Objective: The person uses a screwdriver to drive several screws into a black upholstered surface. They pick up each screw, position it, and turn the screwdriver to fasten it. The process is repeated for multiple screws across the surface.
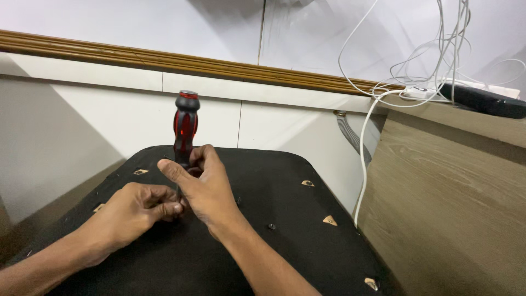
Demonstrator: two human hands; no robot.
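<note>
Both hands meet mid-panel: right hand (pixel 204 189) clamped on an upright red-and-black screwdriver (pixel 186 127), left hand (pixel 139 211) pinched at its tip, on a black upholstered panel (pixel 296 246) beside a white wall (pixel 98 115).

Place: a plain room in a home or small repair workshop; which of the 2 cannot be told.
Walls: white panels with a wooden moulding (pixel 219 64), beyond the right hand (pixel 203 189).
Furnishing: wood-grain cabinet (pixel 449 203) to its right.
Clutter: white cables (pixel 433 60), grey hose (pixel 350 134).
</note>
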